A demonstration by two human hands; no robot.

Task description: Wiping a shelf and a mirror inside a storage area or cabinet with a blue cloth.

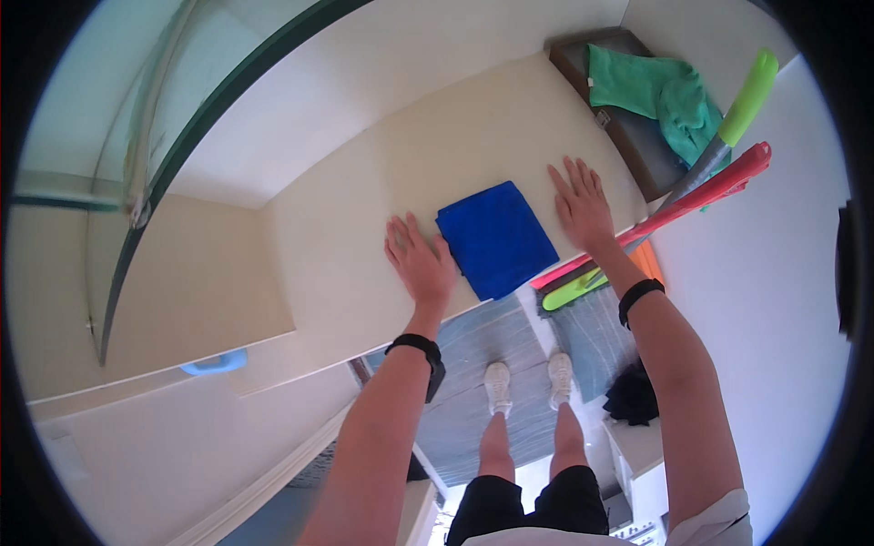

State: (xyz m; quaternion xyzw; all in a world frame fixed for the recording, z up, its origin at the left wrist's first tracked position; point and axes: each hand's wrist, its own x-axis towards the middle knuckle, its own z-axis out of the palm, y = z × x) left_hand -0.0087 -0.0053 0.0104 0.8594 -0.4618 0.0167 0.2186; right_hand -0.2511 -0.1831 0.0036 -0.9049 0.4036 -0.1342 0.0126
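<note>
A neatly folded blue cloth [497, 239] lies on the pale beige tabletop [328, 273], its near corner at the front edge. To its left, my left hand [420, 266] rests palm down on the surface, fingers slightly apart, the thumb right by the cloth's left edge; whether it touches is hard to tell. My right hand [584, 208] is also flat on the tabletop, to the right of the cloth, with a gap between them. Neither hand holds anything.
A brown-framed case [625, 140] with a crumpled green cloth [628, 78] on it sits at the back right. A green-gripped pole [748, 99] and a red pole [710, 184] lean at the right edge. A dark-edged glass panel [153, 157] overhangs the left, above a light-blue handle [217, 363].
</note>
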